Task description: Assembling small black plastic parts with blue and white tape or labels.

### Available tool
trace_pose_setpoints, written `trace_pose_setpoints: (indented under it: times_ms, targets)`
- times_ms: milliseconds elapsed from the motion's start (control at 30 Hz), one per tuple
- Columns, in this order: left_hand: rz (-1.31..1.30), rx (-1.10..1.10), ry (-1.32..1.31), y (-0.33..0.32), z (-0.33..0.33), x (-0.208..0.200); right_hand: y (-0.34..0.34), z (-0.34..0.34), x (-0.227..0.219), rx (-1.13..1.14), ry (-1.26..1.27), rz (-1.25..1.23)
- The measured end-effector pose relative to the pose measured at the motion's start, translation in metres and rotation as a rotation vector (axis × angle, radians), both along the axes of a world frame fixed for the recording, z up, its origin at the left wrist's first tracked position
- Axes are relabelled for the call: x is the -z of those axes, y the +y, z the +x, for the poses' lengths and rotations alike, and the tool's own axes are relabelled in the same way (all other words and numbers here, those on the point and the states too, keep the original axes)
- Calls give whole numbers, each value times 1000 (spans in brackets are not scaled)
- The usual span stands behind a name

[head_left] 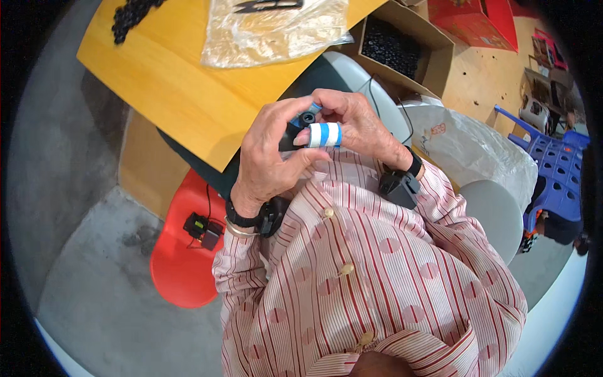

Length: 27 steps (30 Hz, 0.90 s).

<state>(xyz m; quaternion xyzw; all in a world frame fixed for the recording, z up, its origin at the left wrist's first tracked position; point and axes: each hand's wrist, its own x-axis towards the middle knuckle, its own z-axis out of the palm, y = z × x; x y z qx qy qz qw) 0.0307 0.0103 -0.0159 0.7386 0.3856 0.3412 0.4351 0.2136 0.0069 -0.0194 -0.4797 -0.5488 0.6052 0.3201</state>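
A: Table (157,81)?
B: Yellow top. Crumpled clear plastic (264,47) on it, black scissors (276,5) on the plastic (tips pointing left).
A: Anything else there?
B: Pile of small black pieces (129,20), far left part.

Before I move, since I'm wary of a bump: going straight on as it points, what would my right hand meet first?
Likely the small black piece: your right hand points left toward it, with the left hand beyond. Depth is hard to judge from this view.
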Motion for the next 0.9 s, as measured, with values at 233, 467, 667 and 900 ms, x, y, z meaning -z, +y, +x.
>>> trace_pose_setpoints:
  times_ms: [233, 467, 667, 900]
  targets:
    - [273, 40, 98, 22, 37, 21, 0, 37, 24, 75, 228, -236]
    - [294, 103, 73, 43, 76, 41, 1, 69, 38, 223, 265, -306]
    - [182, 151, 62, 51, 115, 79, -5, 101, 73, 339, 64, -447]
    - [51, 207, 93, 58, 125, 117, -11, 103, 105, 441, 80, -619]
